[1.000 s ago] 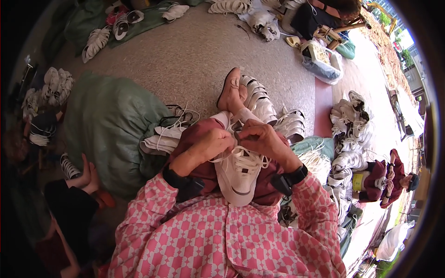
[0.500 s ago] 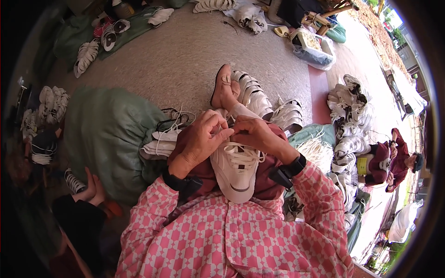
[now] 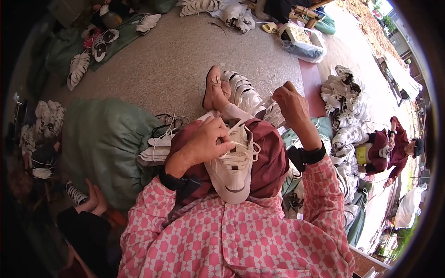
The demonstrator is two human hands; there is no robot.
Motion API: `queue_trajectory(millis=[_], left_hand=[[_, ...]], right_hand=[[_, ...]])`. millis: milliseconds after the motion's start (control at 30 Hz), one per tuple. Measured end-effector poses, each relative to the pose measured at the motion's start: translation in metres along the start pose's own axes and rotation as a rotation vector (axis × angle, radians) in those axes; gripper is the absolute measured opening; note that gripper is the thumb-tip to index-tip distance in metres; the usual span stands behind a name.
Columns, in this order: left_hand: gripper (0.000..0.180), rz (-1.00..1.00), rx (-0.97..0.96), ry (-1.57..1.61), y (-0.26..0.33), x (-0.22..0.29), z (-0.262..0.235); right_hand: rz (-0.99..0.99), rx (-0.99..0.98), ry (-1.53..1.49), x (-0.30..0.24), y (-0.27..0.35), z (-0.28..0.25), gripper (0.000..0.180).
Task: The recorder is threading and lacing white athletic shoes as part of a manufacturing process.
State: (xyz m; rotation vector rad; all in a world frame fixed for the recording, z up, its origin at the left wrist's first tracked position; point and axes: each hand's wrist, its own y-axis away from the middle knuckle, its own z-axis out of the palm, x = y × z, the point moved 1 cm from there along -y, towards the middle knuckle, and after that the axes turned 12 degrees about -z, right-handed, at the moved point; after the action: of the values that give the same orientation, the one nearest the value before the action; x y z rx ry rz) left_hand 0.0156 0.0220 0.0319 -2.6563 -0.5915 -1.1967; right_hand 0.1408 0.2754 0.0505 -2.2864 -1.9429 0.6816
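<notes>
A white sneaker (image 3: 230, 172) rests on my lap, its toe toward me, with a white shoelace (image 3: 252, 152) looped across its front. My left hand (image 3: 197, 144) is closed at the shoe's left side, with bent fingers against the upper near the lace holes. Raised up and to the right of the shoe, my right hand (image 3: 293, 106) is pinched closed. A pale strand of lace seems to run from the shoe's opening toward its fingers; the fingertips are partly hidden.
A large green sack (image 3: 104, 148) stands at my left. Nested white shoes (image 3: 241, 90) lie past my feet, and shoe piles (image 3: 345, 95) line the right. A lined box (image 3: 303, 44) stands farther off. A co-worker (image 3: 394, 143) sits at far right.
My right hand has moved away from the shoe, up and to the right, drawing apart from my left hand. My left hand stays by the shoe, and the whole view has shifted slightly.
</notes>
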Motion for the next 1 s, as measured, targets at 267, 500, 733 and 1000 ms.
queue_trajectory(millis=[267,500,733,1000], left_hand=[[0.015,-0.094,-0.202,0.348,-0.003,-0.019,-0.009],[0.014,0.009,-0.070,0.128,0.012,-0.013,-0.018],[0.018,-0.008,0.032,-0.036,0.033,0.007,-0.019],[0.013,0.019,-0.103,0.197,0.036,0.005,-0.037]], right_hand=[[0.286,-0.175,0.040,0.016,0.048,0.038,0.013],[-0.104,0.062,-0.523,-0.047,0.026,0.028,0.019],[-0.398,-0.183,-0.565,-0.082,0.028,0.030,0.013],[-0.263,-0.218,-0.772,-0.066,0.030,0.038,0.017]])
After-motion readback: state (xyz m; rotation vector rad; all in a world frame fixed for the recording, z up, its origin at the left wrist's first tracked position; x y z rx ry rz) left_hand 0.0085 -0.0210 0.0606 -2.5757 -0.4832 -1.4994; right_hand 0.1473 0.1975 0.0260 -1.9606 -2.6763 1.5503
